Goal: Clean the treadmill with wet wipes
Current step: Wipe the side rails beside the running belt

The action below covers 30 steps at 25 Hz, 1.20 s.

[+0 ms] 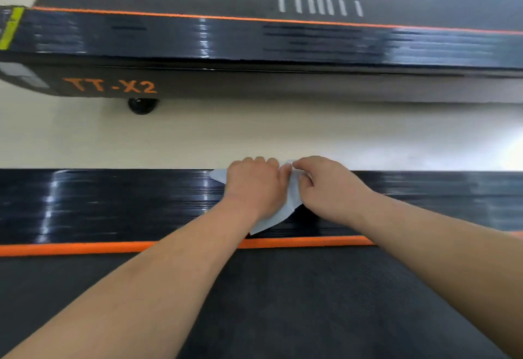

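Left hand, fingers curled, presses and right hand pinches the edge of a thin white wet wipe, likely limp, on the glossy black ribbed treadmill rail.

Wet wipe: middle hidden under left hand; fingertips out of sight past side rail.
Far treadmill: motion-blurred; cut off both sides.
Grey label: blurred, unreadable.

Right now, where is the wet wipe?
The wet wipe lies mid head view on the near black side rail, beyond the orange stripe, gripped under the left hand, pinched by the right hand.
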### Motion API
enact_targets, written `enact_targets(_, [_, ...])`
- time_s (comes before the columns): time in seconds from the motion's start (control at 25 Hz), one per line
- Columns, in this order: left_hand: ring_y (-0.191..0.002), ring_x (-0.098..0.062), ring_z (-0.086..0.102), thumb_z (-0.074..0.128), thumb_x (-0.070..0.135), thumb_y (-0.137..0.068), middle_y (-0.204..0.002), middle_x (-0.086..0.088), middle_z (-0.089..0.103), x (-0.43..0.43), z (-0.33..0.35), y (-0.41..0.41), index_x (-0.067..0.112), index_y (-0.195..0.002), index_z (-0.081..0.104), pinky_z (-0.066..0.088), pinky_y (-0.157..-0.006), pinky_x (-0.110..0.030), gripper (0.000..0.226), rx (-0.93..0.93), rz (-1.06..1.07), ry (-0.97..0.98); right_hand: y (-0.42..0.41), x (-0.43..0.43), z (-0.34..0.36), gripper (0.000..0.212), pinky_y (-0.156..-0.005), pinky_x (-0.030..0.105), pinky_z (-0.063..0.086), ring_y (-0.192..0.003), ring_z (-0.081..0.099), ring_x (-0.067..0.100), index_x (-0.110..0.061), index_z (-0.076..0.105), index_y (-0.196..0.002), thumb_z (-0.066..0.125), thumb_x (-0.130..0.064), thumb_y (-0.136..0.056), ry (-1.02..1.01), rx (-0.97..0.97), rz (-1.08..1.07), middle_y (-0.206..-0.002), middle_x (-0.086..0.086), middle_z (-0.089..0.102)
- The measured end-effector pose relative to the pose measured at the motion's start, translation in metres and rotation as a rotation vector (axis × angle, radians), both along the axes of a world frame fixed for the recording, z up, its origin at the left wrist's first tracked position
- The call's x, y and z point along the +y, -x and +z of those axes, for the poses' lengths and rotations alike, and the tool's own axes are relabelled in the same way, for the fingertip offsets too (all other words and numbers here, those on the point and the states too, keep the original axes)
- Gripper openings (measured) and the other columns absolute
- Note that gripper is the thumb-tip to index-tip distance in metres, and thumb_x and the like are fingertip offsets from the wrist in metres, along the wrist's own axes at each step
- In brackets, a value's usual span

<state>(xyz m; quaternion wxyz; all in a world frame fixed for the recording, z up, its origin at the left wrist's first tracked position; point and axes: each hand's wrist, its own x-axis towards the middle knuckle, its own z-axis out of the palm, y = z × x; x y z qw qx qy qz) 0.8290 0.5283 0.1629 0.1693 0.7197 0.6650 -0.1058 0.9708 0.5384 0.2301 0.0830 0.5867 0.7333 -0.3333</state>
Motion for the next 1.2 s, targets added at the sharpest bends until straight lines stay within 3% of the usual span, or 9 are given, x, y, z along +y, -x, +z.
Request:
enact_targets(0.08, [-0.109, -0.030, 0.058, 0.031, 0.042, -0.104, -0.120, -0.006, 0.060, 0.004, -0.006, -0.052, 0.018, -0.126, 0.053, 0.040, -0.084, -0.042, 0.040, -0.023, -0.131, -0.010, -0.033, -0.006, 0.001, 0.023, -0.090, 0.039, 0.051, -0.103, 0.060, 0.022, -0.024, 0.061, -0.099, 0.041, -0.015, -0.097, -0.005, -0.015, -0.079, -0.106, -0.005, 0.062])
enact_targets(0.2, [-0.135, -0.029, 0.041, 0.027, 0.040, -0.101, -0.149, -0.007, 0.043, -0.002, -0.016, -0.108, 0.013, -0.154, 0.028, 0.028, -0.116, -0.046, 0.059, -0.097, -0.250, -0.071, -0.078, -0.012, 0.012, 0.038, -0.099, 0.035, 0.049, -0.119, 0.058, 0.023, -0.018, 0.061, -0.131, 0.045, -0.012, -0.097, -0.028, -0.070, -0.195, -0.130, 0.002, 0.062])
enact_targets(0.36, [-0.159, -0.026, -0.015, 0.009, 0.046, -0.108, -0.173, -0.009, -0.010, -0.029, -0.021, -0.117, 0.013, -0.165, -0.005, -0.008, -0.128, -0.047, 0.067, -0.139, -0.516, -0.121, -0.120, -0.019, 0.019, 0.039, -0.098, 0.038, 0.050, -0.116, 0.060, 0.024, -0.013, 0.061, -0.132, 0.044, -0.016, -0.096, 0.000, -0.121, -0.278, -0.132, 0.005, 0.063])
enact_targets(0.48, [-0.160, -0.023, -0.006, 0.013, 0.048, -0.109, -0.172, -0.007, -0.001, -0.053, -0.030, -0.082, 0.014, -0.165, 0.008, -0.004, -0.128, -0.045, 0.065, -0.168, -0.613, -0.186, -0.113, -0.017, 0.015, 0.034, -0.094, 0.041, 0.053, -0.108, 0.062, 0.025, -0.014, 0.064, -0.122, 0.045, -0.018, -0.095, 0.016, -0.173, -0.188, -0.122, 0.007, 0.066])
enact_targets(0.68, [-0.158, -0.021, 0.018, 0.013, 0.044, -0.111, -0.169, -0.007, 0.025, -0.079, -0.034, -0.007, 0.014, -0.161, 0.028, 0.016, -0.128, -0.044, 0.060, -0.179, -0.340, -0.195, -0.069, -0.003, 0.012, 0.036, -0.100, 0.045, 0.050, -0.121, 0.056, 0.029, -0.017, 0.055, -0.132, 0.043, -0.027, -0.099, 0.030, -0.257, 0.153, -0.134, 0.006, 0.056])
enact_targets(0.88, [-0.155, -0.005, -0.011, -0.004, 0.056, -0.101, -0.170, 0.005, -0.005, -0.072, 0.004, -0.008, 0.023, -0.163, 0.005, -0.016, -0.119, -0.018, 0.071, -0.252, -0.204, -0.029, -0.085, 0.008, 0.051, 0.042, -0.107, 0.045, 0.046, -0.133, 0.051, 0.027, -0.025, 0.048, -0.143, 0.040, -0.040, -0.104, 0.117, -0.335, 0.462, -0.147, 0.001, 0.052])
enact_targets(1.04, [-0.156, -0.002, 0.008, 0.023, 0.045, -0.109, -0.171, 0.007, 0.016, -0.036, 0.049, -0.066, 0.022, -0.163, 0.025, 0.002, -0.119, -0.012, 0.058, -0.439, -0.033, 0.007, -0.150, 0.013, 0.090, 0.039, -0.095, 0.036, 0.050, -0.110, 0.061, 0.020, -0.024, 0.064, -0.120, 0.040, -0.050, -0.105, 0.136, -0.126, 0.305, -0.115, -0.003, 0.067])
enact_targets(1.12, [-0.155, -0.003, 0.017, 0.026, 0.041, -0.110, -0.169, 0.009, 0.024, -0.016, 0.073, -0.111, 0.022, -0.162, 0.030, 0.004, -0.114, -0.006, 0.055, -0.485, -0.052, -0.052, -0.189, 0.009, 0.088, 0.043, -0.080, 0.033, 0.049, -0.088, 0.061, 0.014, -0.021, 0.065, -0.093, 0.041, -0.056, -0.103, 0.166, 0.088, 0.062, -0.090, -0.007, 0.066])
enact_targets(1.2, [-0.153, -0.002, 0.022, 0.027, 0.039, -0.110, -0.167, 0.011, 0.029, 0.001, 0.099, -0.157, 0.022, -0.160, 0.034, 0.006, -0.112, 0.000, 0.053, -0.538, -0.122, -0.101, -0.222, 0.005, 0.075, 0.050, -0.090, 0.033, 0.053, -0.095, 0.066, 0.010, -0.022, 0.066, -0.093, 0.046, -0.067, -0.097, 0.328, 0.404, -0.341, -0.100, -0.007, 0.071])
